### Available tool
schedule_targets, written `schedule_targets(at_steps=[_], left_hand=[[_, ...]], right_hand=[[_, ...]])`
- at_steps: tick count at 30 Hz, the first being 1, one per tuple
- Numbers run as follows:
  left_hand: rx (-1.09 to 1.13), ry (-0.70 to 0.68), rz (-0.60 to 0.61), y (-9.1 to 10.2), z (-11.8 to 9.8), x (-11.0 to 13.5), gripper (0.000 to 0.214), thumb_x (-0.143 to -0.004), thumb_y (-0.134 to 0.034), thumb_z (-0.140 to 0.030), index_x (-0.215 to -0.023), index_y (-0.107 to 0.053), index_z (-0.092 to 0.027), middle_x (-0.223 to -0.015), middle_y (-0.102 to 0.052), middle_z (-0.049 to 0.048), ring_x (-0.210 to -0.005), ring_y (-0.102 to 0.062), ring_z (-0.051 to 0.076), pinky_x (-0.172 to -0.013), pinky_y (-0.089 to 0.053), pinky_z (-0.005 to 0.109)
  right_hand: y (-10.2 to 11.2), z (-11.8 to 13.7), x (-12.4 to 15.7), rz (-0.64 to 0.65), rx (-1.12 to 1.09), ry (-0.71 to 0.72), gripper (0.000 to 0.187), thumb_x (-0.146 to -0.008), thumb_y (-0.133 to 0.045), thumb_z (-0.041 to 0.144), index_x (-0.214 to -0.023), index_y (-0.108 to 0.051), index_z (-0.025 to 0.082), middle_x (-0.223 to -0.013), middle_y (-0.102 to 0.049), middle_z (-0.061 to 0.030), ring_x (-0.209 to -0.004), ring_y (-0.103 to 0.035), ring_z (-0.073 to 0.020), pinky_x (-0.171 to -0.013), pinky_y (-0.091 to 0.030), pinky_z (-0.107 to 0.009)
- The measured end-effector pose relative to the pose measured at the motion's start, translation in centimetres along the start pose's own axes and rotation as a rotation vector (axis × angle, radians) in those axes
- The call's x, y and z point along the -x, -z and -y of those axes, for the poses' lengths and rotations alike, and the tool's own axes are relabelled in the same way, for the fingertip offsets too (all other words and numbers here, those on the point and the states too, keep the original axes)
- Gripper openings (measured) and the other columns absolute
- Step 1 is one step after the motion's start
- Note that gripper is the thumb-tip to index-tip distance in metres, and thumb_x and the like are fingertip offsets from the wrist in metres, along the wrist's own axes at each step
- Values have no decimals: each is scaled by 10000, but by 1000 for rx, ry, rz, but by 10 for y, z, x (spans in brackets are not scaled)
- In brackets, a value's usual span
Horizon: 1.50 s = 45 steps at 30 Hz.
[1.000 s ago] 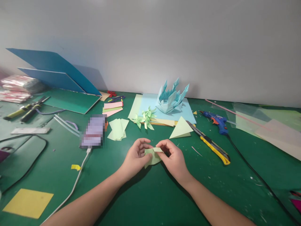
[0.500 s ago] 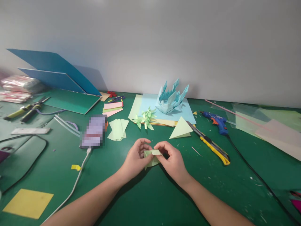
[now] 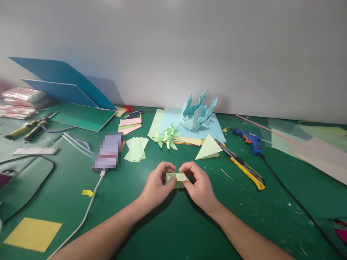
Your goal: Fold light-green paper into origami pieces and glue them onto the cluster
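Between my two hands is a small pale green piece of paper, partly folded, with a flap bent over along its upper edge. My left hand pinches its left side with thumb and fingers. On the right side, my right hand grips it the same way, thumb in front. The fingertips behind the paper are partly hidden. Just beyond my hands lie light green paper flowers, a folded green sheet and a fanned stack of green slips.
A blue folded-paper basket stands on coloured sheets at the back. To the right lie a yellow utility knife and a blue glue gun with its cord. Leftward are a phone on a white cable, pliers and yellow paper.
The green paper has been turned flatter and straighter between my hands, and its top flap now shows wider. My left fingers have curled closer round its edge.
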<state>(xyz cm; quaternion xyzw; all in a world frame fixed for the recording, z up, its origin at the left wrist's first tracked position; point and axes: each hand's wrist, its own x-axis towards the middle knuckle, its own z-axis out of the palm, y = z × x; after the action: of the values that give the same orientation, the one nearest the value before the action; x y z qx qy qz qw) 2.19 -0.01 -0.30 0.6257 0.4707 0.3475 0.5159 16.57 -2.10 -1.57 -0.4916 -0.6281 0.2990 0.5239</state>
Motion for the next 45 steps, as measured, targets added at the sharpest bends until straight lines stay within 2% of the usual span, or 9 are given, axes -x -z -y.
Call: schedule_targets(at_steps=[6, 10, 13, 16, 23, 28, 31, 40, 45], left_hand=[[189, 46, -43, 1, 1, -2, 265, -678, -646, -223, -901, -505, -195, -752, -558, -22, -633, -527, 106, -563, -396, 222], [371, 107, -185, 2, -2, -5, 358, -625, -707, -254, -895, -479, -195, -746, -520, -47, -607, -521, 80, -533, -418, 190], [423, 143, -240, 3, -4, -6, 371, -617, -718, -259, -884, -470, -191, -721, -498, -64, -574, -512, 60, -503, -415, 165], [426, 152, -233, 2, -4, -6, 374, -630, -710, -272, -892, -456, -189, -700, -492, -72, -545, -500, 50, -479, -407, 153], [332, 133, -241, 1, -2, -6, 341, -642, -688, -258, -881, -453, -195, -701, -477, -70, -487, -459, 39, -441, -384, 157], [239, 106, -271, 2, -3, -6, 282, -656, -662, -237, -869, -484, -188, -787, -500, -43, -492, -407, 32, -454, -368, 165], [215, 95, -262, 3, 0, -7, 252, -665, -658, -247, -851, -497, -188, -789, -511, -39, -495, -380, 38, -465, -363, 172], [121, -2, -120, 2, 6, -7, 257, -694, -644, -227, -892, -482, -198, -815, -577, -5, -738, -548, 126, -623, -426, 223], [146, 71, -59, 4, 5, -6, 308, -698, -641, -246, -938, -453, -206, -749, -599, -26, -595, -543, 106, -531, -408, 210]], right_hand=[[0, -1, 1, 51, -37, 0, 104, -825, -490, 187, -918, -525, 214, -871, -610, -41, -780, -596, -167, -693, -505, -289], [0, -1, 2, -6, -15, 53, 310, -800, -575, 213, -1087, -459, 230, -1072, -554, -81, -890, -573, -185, -725, -508, -311], [2, -1, 2, -93, 104, 207, 235, -817, -543, 154, -1025, -490, 248, -1065, -519, -72, -935, -542, -195, -740, -492, -328], [4, 2, 3, -59, 256, 273, 170, -845, -497, 137, -940, -576, 255, -1034, -494, -66, -953, -519, -204, -794, -471, -361], [3, 0, 1, -11, 395, 199, 271, -866, -486, 203, -1122, -562, 248, -1021, -550, -81, -967, -528, -234, -837, -447, -399], [2, -4, -2, -65, 335, 121, 105, -815, -570, 229, -919, -568, 220, -917, -600, -59, -904, -553, -229, -784, -455, -372], [3, -3, -3, -61, 329, 126, 26, -798, -586, 207, -813, -575, 225, -852, -602, -45, -846, -564, -220, -758, -450, -365], [6, 3, -2, -147, 338, 202, 102, -812, -567, 169, -729, -583, 227, -774, -612, -30, -769, -572, -202, -715, -444, -347], [6, 4, -2, -100, 328, 218, 112, -837, -536, 178, -747, -576, 232, -819, -651, -35, -809, -591, -206, -738, -449, -349]])
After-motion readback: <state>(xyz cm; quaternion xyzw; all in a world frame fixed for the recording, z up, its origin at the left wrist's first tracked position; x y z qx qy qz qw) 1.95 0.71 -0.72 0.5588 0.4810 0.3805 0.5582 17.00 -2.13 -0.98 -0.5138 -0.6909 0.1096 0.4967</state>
